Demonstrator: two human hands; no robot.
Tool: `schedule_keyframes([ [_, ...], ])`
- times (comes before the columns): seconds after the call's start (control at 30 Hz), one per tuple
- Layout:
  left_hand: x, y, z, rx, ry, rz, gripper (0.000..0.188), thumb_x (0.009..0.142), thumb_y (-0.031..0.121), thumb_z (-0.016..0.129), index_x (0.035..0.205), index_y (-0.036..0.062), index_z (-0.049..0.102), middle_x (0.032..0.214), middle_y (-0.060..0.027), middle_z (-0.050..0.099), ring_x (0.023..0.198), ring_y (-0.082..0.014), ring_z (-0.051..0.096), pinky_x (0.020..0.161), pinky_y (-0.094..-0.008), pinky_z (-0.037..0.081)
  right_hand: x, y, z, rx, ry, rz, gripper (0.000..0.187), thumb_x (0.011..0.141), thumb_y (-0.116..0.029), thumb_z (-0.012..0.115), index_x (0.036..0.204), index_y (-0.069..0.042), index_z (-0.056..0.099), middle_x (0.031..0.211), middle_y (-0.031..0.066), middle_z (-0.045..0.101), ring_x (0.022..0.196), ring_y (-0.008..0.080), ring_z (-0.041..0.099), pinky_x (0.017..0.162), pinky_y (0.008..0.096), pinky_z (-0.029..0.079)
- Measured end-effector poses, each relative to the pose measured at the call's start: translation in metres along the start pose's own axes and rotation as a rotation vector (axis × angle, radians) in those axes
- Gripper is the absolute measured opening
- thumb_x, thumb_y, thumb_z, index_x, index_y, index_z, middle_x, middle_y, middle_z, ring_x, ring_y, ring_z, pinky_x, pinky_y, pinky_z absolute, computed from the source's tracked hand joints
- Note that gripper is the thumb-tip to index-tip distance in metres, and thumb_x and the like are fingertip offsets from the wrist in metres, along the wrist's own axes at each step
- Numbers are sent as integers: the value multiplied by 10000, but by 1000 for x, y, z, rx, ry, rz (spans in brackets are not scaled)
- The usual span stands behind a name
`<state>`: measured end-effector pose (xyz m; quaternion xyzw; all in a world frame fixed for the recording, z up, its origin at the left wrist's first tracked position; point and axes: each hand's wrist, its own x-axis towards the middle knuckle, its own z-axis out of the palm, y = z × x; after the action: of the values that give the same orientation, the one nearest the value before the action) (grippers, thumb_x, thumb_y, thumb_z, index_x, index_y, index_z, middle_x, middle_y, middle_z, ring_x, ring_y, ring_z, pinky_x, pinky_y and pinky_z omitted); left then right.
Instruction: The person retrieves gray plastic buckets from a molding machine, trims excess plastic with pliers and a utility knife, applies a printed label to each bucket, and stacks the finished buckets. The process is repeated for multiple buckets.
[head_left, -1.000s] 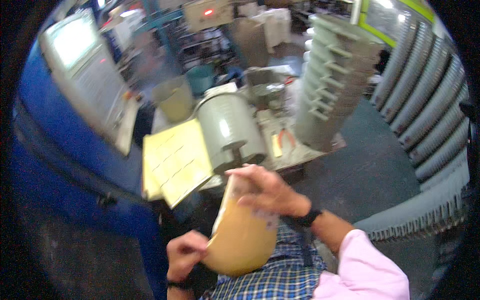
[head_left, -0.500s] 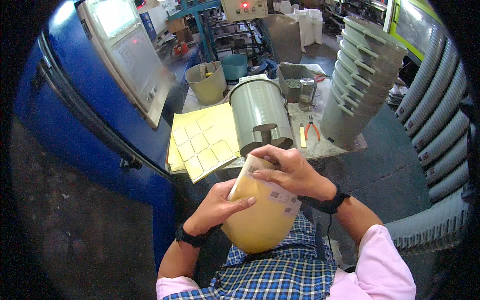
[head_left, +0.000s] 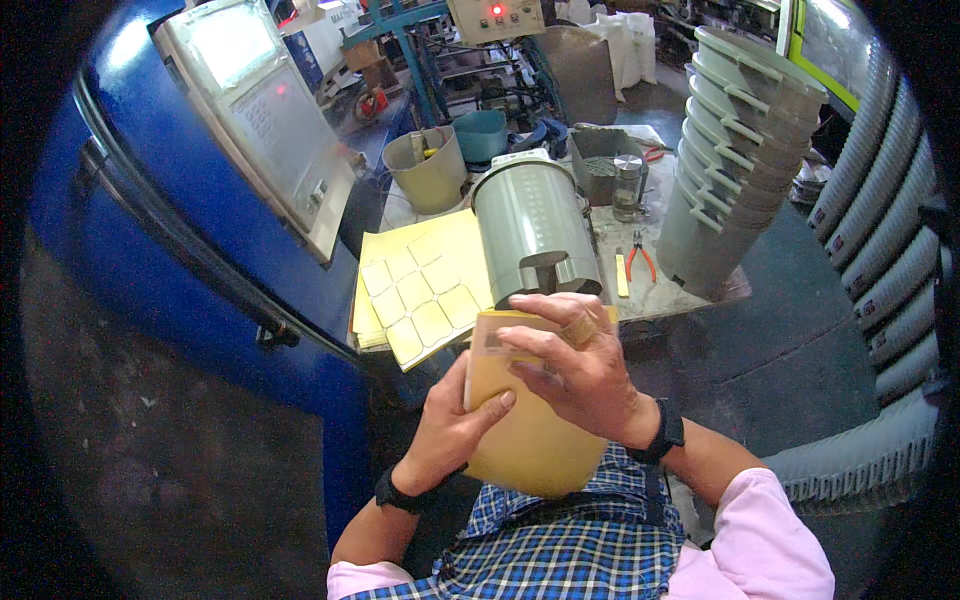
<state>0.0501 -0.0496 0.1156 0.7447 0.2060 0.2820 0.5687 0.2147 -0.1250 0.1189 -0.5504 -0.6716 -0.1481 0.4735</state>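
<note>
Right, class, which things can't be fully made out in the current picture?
All in the head view:
- Upper part of the bent yellow sheeting: partly behind the right hand.
- Left hand: finger ends, thumb aside, hidden by the sheeting.
- Control box: cut off by the upper edge.
- Ribbed grey stacks: cut off by the dark fisheye rim.

A table (head_left: 648, 300) carries yellow sheets (head_left: 420, 290), a grey container (head_left: 530, 215), pliers (head_left: 637, 249) and stacked grey buckets (head_left: 728, 170).

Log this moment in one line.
left hand: holds yellow sheet, left edge | right hand: at sheet's top | table: grey bucket, pliers
</note>
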Motion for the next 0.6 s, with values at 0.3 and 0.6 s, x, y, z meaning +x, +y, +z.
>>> schedule_keyframes([
  [0.3, 1, 2, 5, 287, 21, 187, 263, 894, 102, 564, 1130, -11, 545, 809, -171, 627, 689, -223, 638, 624, -307, 491, 3, -2, 3, 136, 2, 22, 256, 676, -90, 745, 920, -103, 668, 877, 37, 632, 797, 216, 559, 742, 338, 432],
  [0.6, 0, -6, 8, 529, 27, 284, 255, 843, 31, 605, 1094, 2, 574, 794, -188, 632, 672, -254, 648, 589, -312, 486, 1, 4, -9, 166, -111, -20, 156, 707, -127, 706, 846, -95, 645, 822, 48, 624, 783, 243, 560, 675, 365, 414],
])
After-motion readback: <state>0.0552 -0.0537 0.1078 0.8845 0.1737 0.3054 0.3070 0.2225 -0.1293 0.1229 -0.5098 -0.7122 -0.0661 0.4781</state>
